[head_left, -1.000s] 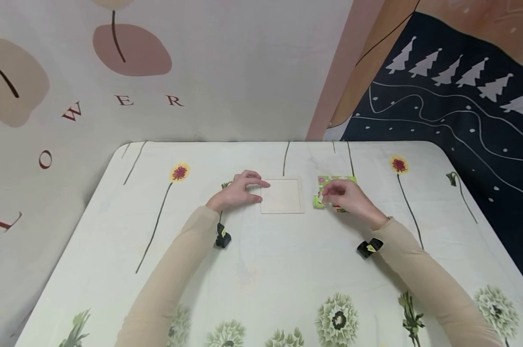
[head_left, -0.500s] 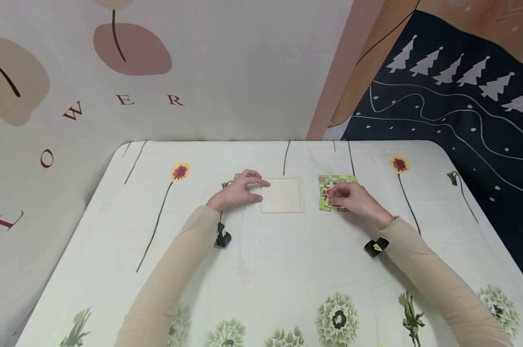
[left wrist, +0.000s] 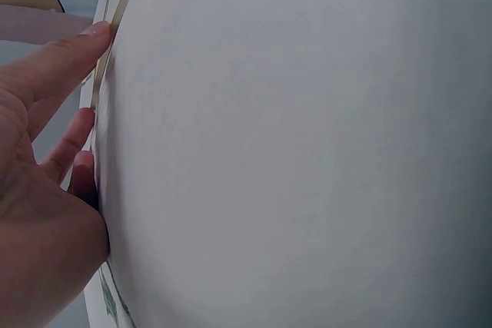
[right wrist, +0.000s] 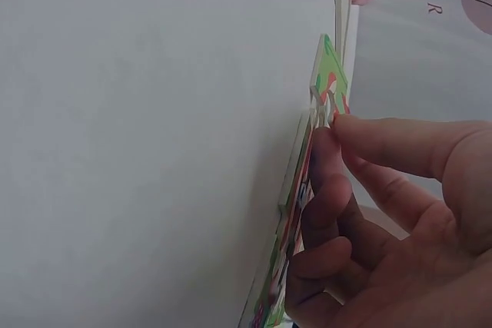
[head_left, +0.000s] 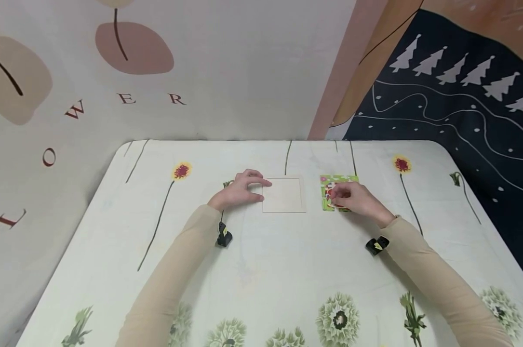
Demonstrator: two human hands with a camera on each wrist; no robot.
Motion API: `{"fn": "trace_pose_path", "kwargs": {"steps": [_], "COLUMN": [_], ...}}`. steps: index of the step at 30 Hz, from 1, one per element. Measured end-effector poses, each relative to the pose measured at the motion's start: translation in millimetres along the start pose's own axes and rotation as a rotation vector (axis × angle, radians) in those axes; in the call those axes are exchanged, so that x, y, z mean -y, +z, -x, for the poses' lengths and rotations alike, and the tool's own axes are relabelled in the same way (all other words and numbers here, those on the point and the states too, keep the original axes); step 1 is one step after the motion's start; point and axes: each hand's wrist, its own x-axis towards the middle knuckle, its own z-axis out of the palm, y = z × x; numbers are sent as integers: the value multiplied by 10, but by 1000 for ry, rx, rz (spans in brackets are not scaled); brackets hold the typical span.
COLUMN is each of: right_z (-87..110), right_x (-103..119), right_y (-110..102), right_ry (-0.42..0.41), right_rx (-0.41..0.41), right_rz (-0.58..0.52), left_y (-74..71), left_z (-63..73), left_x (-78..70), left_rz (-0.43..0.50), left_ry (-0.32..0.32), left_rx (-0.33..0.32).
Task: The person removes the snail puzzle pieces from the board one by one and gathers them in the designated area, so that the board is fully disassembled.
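Observation:
In the head view my left hand [head_left: 240, 189] rests with thumb and index finger straight on the left edge of a flat, pale puzzle tray [head_left: 284, 195]. The left wrist view shows its fingertips [left wrist: 98, 30] against the tray's thin edge. To the tray's right lies a bright green, red and white picture puzzle [head_left: 326, 180], partly covered by my right hand [head_left: 357, 199]. Thumb and index finger of that hand pinch a puzzle piece [right wrist: 329, 71], green with a touch of red. Its other fingers curl beneath, close to several more pieces [right wrist: 270, 286].
A white tablecloth [head_left: 261, 270] printed with flowers and stems covers the table. A pale wall hanging [head_left: 244, 72] with letters rises behind its far edge, and a dark cloth with white trees [head_left: 443, 106] hangs at the right. Each wrist carries a small black camera [head_left: 377, 245].
My right hand has moved slightly right; the green piece that stuck out at the puzzle's lower left now sits in line with its left side. The left hand stays on the tray.

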Motion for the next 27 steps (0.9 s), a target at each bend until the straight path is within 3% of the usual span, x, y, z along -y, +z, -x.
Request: {"fn": "trace_pose_path", "kwargs": {"steps": [27], "right_z": [26], "right_x": [-9], "right_y": [13], "right_ry": [-36], "right_rx": [-31], "right_rz": [41], "left_y": [-4], "left_z": [14], "left_x": [-40], "left_rz": [8], "left_ry": [-20], "left_rx": [10]}}
